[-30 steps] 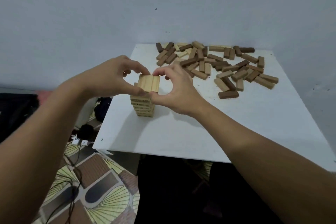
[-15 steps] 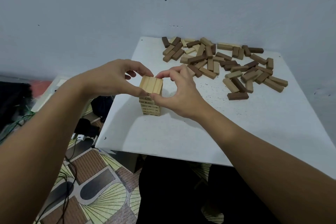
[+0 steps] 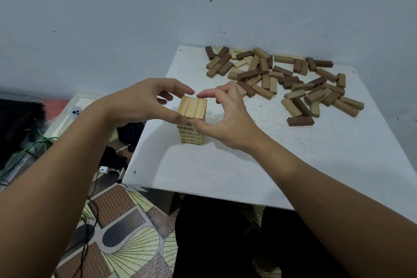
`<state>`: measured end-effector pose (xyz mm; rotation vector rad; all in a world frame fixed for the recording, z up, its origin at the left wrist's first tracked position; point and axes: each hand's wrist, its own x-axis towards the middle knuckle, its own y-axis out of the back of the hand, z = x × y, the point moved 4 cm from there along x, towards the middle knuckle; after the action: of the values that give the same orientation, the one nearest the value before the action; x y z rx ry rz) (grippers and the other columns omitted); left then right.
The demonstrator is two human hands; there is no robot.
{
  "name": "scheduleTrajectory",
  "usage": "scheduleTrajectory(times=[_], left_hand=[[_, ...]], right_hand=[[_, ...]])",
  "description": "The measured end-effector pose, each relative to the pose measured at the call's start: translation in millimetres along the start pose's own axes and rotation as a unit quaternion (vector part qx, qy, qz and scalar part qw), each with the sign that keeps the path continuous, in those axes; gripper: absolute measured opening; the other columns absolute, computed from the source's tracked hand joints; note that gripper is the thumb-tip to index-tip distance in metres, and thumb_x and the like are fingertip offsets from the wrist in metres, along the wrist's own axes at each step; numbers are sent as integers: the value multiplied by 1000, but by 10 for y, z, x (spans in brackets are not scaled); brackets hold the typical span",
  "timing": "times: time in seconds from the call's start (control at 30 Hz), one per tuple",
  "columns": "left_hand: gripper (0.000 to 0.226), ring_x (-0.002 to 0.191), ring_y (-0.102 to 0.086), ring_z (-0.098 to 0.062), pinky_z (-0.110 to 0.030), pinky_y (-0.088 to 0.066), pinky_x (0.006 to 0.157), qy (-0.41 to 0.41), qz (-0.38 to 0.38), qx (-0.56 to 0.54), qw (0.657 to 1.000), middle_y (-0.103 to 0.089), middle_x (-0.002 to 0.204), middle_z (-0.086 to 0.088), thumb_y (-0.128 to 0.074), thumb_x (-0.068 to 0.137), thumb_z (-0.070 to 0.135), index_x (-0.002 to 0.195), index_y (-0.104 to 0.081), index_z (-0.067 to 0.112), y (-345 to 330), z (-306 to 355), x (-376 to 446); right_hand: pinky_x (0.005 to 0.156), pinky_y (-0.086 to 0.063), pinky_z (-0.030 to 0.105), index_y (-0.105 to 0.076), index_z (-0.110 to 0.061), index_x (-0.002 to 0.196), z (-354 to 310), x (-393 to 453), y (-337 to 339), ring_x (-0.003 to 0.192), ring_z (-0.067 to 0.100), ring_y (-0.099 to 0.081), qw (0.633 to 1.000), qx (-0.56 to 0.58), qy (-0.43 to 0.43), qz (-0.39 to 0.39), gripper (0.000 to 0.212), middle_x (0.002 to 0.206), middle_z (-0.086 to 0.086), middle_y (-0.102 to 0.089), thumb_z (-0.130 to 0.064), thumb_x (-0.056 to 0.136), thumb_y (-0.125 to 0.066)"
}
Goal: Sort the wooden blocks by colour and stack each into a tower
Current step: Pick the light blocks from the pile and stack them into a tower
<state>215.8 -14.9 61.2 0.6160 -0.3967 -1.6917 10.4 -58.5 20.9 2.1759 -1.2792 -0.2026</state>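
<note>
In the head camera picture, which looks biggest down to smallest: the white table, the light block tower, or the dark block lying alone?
1. white table
2. light block tower
3. lone dark block, though it lies farther from the camera

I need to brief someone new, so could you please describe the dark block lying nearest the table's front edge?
Start at the white table and find the scattered pile of blocks at its far right. The dark brown block lies flat and crosswise at the pile's near edge, closer to the person than any other loose block.
</note>
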Motion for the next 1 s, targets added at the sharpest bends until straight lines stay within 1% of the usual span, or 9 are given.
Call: scheduleTrajectory(times=[0.1,0.23,0.37,0.47,0.53,0.67,0.87,0.93,1.0], left_hand=[[79,123,-56,-8,-40,-45,114,14,-2,-16,1000,-64,125,19,-94,58,43,130,-63,52,23,-76,-27],[78,125,-56,-10,-43,-44,114,23,-5,-38,999,-65,126,19,-93,55,47,128,-66,49,14,-166,-42],[72,129,-54,-16,-50,-44,114,24,-5,-55,998,-66,131,15,-92,62,44,129,-68,47,-2,-199,-33],[66,127,-55,-17,-49,-44,113,25,-6,-65,998,-67,130,14,-93,65,37,127,-70,45,-12,-194,-33],[63,125,-55,-17,-46,-44,113,23,-15,-70,997,-68,128,14,-96,68,30,125,-72,42,-35,-173,-38],[53,119,-60,-13,-41,-45,111,13,-12,-86,996,-71,123,12,-88,70,25,120,-75,35,-59,-134,-44],[53,122,-60,-17,-45,-45,112,10,-11,-87,996,-71,125,9,-89,71,26,121,-74,35,-69,-154,-32],[65,126,-58,-18,-45,-46,111,23,-19,-71,997,-68,128,12,-95,70,29,128,-69,42,-67,-192,-26],[83,128,-57,-15,-40,-46,110,42,-15,-83,996,-65,133,11,-96,65,37,138,-59,49,-52,-253,-39]], right_hand=[[111,-42,44,-54,-47,132,13,-32,10,130,15,-38,1000,6,-6,-11,69,127,-14,-37,-65,67,-73],[113,-41,42,-54,-46,133,29,-51,16,132,13,-37,999,28,-16,-24,66,128,-14,-36,-56,74,-81],[110,-40,30,-58,-42,132,17,-42,25,130,7,-39,997,58,-20,-35,62,130,-12,-38,-45,78,-87],[99,-38,18,-62,-42,128,1,-18,18,127,5,-40,996,71,-24,-40,56,129,-10,-40,-42,78,-88],[96,-38,15,-64,-41,127,-3,-5,15,126,4,-41,996,78,-26,-39,54,129,-9,-40,-40,78,-88],[94,-39,15,-64,-42,125,-17,-2,25,124,4,-42,995,84,-26,-42,52,129,-9,-41,-38,79,-88],[91,-38,12,-63,-44,126,-23,-13,18,124,2,-42,995,85,-31,-44,52,129,-10,-41,-39,80,-87],[93,-39,15,-60,-43,130,-21,-28,11,126,4,-41,994,88,-30,-52,57,130,-11,-40,-43,80,-86],[99,-41,23,-53,-44,138,-12,-59,-3,129,5,-41,993,104,-35,-49,61,135,-13,-39,-53,84,-78]])
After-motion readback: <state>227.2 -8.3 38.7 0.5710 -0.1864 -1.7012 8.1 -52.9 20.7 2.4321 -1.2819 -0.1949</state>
